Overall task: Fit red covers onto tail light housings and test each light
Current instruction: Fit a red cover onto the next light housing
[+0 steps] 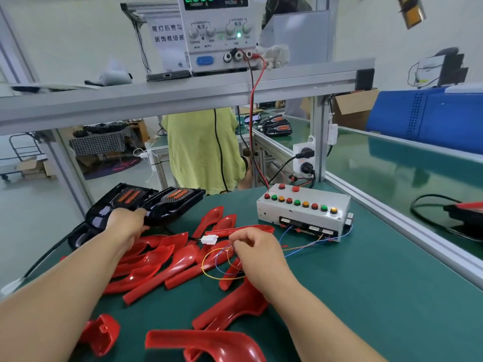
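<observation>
Red covers (209,343) nearest; left hand (128,226) clasped on black housing (177,202); right hand (257,249) pinching thin coloured wires (217,267).

Bright, even indoor light, soft shadows, wide-angle bending at edges, slight blur.

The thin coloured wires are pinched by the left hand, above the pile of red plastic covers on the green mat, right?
Wrong hand. The head view shows the right hand pinching the thin coloured wires, above the pile of red plastic covers on the green mat.
</observation>
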